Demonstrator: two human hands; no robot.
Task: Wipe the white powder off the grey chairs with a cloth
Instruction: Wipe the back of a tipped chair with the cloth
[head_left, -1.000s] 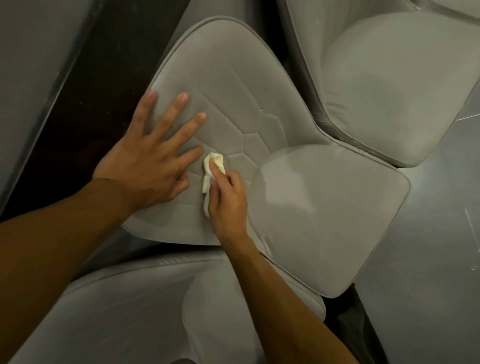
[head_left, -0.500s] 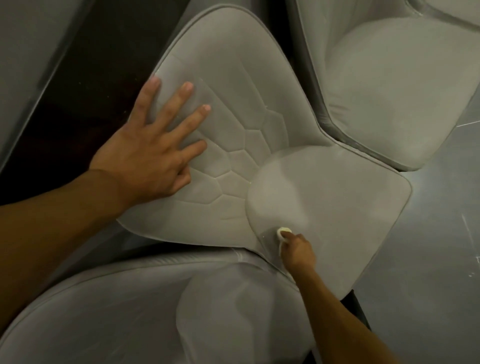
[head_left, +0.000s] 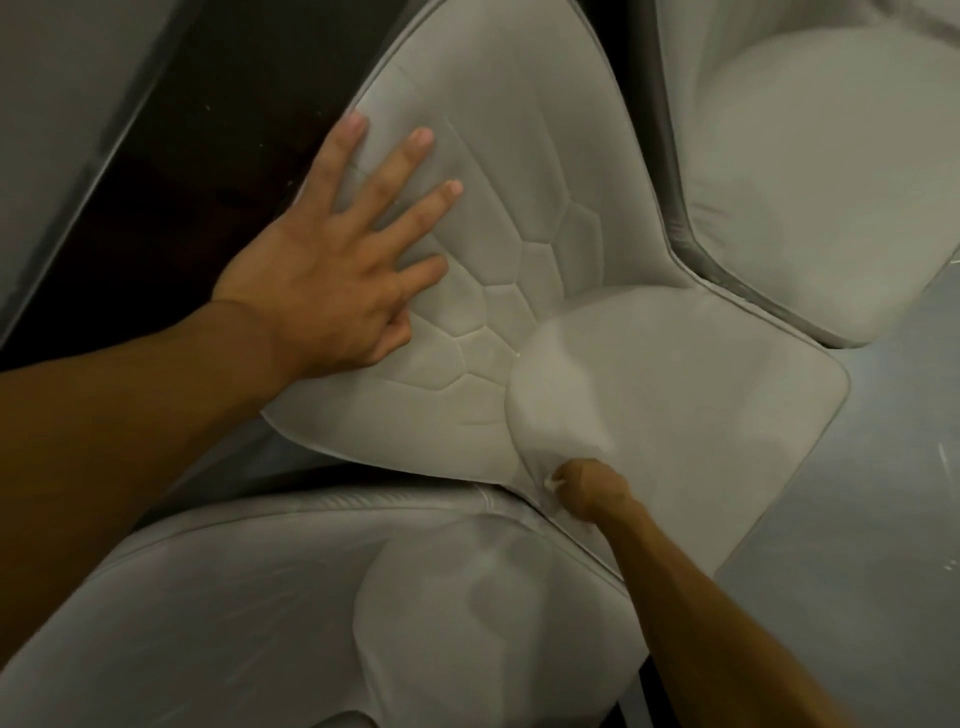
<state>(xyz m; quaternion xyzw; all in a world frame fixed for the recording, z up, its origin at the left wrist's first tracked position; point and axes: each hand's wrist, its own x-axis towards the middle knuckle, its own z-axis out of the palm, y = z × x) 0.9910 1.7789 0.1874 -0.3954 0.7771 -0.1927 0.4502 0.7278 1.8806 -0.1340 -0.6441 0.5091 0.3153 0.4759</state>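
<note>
Grey fabric is covering the chair (head_left: 675, 395) standing on a glossy grey floor (head_left: 883, 519), with a second chair (head_left: 810, 182) and a third chair (head_left: 291, 597) crowding it. The left hand (head_left: 332, 270) is pressing flat on its quilted back, fingers spread. The right hand (head_left: 589, 486) is curling round a pale cloth (head_left: 551, 481) at the seat's near edge.

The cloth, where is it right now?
In the head view, only a pale tip of the cloth peeks from the right hand, low and right of centre, at the seat edge of the middle chair, beside the nearest chair.
</note>
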